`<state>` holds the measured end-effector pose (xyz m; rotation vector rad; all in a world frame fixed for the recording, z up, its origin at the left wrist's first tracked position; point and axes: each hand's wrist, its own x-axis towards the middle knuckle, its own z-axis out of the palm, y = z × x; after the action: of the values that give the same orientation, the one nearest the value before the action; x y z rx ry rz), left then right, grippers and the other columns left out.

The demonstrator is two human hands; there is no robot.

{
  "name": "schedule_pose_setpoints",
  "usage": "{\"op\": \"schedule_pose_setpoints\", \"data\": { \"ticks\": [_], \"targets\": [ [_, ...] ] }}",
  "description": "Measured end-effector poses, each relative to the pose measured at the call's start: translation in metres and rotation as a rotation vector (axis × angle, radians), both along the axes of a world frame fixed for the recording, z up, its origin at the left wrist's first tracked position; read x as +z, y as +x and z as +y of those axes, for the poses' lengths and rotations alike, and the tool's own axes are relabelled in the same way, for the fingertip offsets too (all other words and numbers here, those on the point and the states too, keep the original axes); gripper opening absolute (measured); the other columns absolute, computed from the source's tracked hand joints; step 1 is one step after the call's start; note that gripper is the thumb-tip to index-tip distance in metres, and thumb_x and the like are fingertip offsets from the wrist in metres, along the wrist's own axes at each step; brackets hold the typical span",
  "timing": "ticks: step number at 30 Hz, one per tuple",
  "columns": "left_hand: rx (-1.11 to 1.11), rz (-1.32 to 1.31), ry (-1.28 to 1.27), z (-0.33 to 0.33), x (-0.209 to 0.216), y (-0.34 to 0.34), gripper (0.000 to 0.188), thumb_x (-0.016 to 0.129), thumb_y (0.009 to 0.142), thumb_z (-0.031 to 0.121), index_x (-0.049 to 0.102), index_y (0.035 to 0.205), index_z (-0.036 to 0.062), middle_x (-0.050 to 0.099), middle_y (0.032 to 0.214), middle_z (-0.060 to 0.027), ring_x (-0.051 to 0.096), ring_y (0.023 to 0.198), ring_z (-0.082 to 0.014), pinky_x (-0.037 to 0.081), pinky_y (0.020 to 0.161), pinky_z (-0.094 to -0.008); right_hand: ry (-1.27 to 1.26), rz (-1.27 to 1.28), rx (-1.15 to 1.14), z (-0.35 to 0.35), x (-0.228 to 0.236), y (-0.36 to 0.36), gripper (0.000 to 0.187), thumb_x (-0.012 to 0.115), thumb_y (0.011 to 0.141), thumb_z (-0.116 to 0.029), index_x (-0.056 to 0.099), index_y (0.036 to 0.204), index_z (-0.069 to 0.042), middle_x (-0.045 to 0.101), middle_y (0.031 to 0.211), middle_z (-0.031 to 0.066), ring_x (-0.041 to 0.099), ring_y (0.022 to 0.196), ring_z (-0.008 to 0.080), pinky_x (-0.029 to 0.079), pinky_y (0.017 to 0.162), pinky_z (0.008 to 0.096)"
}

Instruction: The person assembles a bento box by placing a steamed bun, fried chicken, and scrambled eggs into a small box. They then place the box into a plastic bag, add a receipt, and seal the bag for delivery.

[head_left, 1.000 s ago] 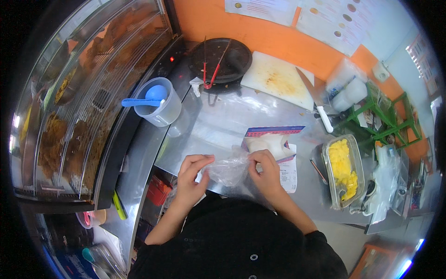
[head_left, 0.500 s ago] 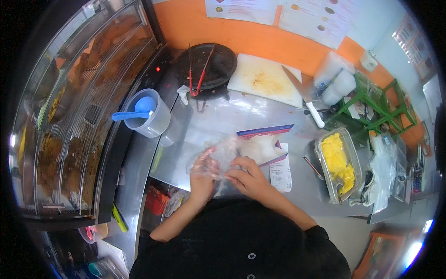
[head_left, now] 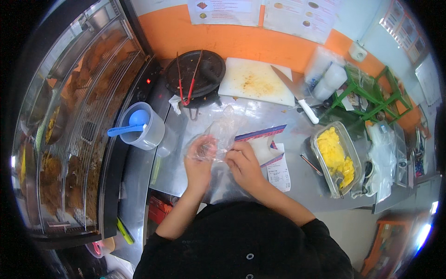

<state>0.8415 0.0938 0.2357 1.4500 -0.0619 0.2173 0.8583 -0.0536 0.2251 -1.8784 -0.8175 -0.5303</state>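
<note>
Over the steel counter I hold a thin clear plastic bag in both hands. My left hand is pushed into or under the bag's lower part, with the film over its fingers. My right hand pinches the bag's edge beside it. The top of the bag stands up loosely toward the back. Just to the right lies a pack of bags with a blue and red strip, and a paper receipt lies by my right wrist.
A clear tub with a blue scoop stands at the left, by a glass food display. Behind are a black round pan with red tongs, a white cutting board and a knife. A container of yellow food sits at the right.
The bag came up off the counter. My hands drew together from its two sides, and my left hand went in under the film.
</note>
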Motion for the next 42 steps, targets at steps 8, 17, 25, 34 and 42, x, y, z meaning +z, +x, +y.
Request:
{"op": "schedule_pose_setpoints", "data": {
  "ticks": [8, 17, 25, 34, 42],
  "targets": [
    [-0.310, 0.175, -0.904, 0.002, -0.002, 0.009, 0.058, 0.045, 0.096, 0.049, 0.039, 0.140, 0.0111, 0.044, 0.139, -0.0070, 0.045, 0.123, -0.0206, 0.038, 0.103, -0.0377, -0.037, -0.062, 0.226, 0.017, 0.015, -0.009, 0.018, 0.062, 0.072, -0.006, 0.059, 0.090, -0.004, 0.057, 0.092, 0.0096, 0.056, 0.092, 0.0297, 0.044, 0.083, 0.0381],
    [-0.089, 0.076, -0.540, 0.012, -0.048, 0.032, 0.054, 0.059, 0.089, 0.037, 0.043, 0.135, 0.0136, 0.051, 0.119, -0.0034, 0.049, 0.103, -0.0204, 0.041, 0.094, -0.0372, -0.058, 0.023, 0.353, 0.023, 0.010, -0.017, 0.016, 0.070, 0.078, -0.007, 0.060, 0.090, -0.003, 0.055, 0.089, 0.0100, 0.055, 0.083, 0.0286, 0.045, 0.074, 0.0366],
    [-0.306, -0.162, -0.205, 0.006, -0.069, 0.024, 0.024, 0.063, 0.087, 0.029, 0.051, 0.097, 0.0100, 0.054, 0.104, -0.0093, 0.053, 0.097, -0.0274, 0.045, 0.076, -0.0408, -0.020, -0.020, 0.350, 0.026, 0.008, -0.020, 0.017, 0.072, 0.075, -0.007, 0.060, 0.087, -0.005, 0.056, 0.087, 0.0096, 0.057, 0.079, 0.0266, 0.046, 0.070, 0.0353],
    [0.177, -0.447, 0.657, 0.010, -0.054, 0.033, 0.070, 0.054, 0.089, 0.055, 0.032, 0.139, 0.0110, 0.037, 0.141, -0.0163, 0.033, 0.130, -0.0320, 0.024, 0.107, -0.0525, 0.131, -0.214, 0.195, 0.025, 0.000, -0.027, 0.028, 0.075, 0.073, -0.014, 0.060, 0.097, -0.008, 0.055, 0.097, 0.0081, 0.054, 0.087, 0.0287, 0.042, 0.075, 0.0422],
    [-0.432, 0.209, -0.934, 0.004, 0.001, 0.013, 0.086, 0.024, 0.088, 0.076, 0.017, 0.152, 0.0192, 0.022, 0.155, -0.0137, 0.021, 0.142, -0.0289, 0.015, 0.114, -0.0470, -0.182, -0.035, -0.077, 0.018, -0.009, -0.017, 0.026, 0.069, 0.077, -0.022, 0.059, 0.098, -0.011, 0.054, 0.096, 0.0071, 0.053, 0.091, 0.0269, 0.038, 0.077, 0.0401]
  ]
}}
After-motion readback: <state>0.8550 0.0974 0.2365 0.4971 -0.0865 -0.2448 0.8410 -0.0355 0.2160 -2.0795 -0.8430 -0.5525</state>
